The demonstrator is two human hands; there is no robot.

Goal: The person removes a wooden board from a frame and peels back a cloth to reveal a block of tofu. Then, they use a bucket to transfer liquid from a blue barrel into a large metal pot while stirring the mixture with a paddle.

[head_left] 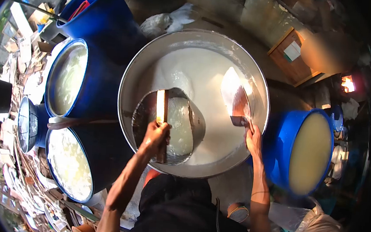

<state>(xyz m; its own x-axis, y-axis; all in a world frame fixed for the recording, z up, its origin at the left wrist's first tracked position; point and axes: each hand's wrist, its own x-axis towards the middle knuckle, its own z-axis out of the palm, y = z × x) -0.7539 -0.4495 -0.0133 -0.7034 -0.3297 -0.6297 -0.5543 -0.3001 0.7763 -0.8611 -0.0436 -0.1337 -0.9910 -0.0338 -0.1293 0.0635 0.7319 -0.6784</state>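
Observation:
A large round metal vat point(127, 74) holds a milky white liquid point(211, 148). Over its left part, my left hand point(155, 135) is closed round the wooden bar point(160, 105) across the mouth of a metal bucket point(199, 123), which has pale, cloudy liquid inside. At the vat's right side, my right hand point(253, 136) grips the lower end of a broad metal scoop point(235, 93). The scoop's blade points away from me over the white liquid. Foam lies on the liquid just beyond the bucket.
Blue barrels with pale contents stand at the left point(103, 79) and right point(283, 141). Another blue barrel point(110, 14) is at the upper left, a wooden box point(286, 50) at the upper right. Scrap wood covers the far-left ground. A small fire point(348, 84) glows at the right.

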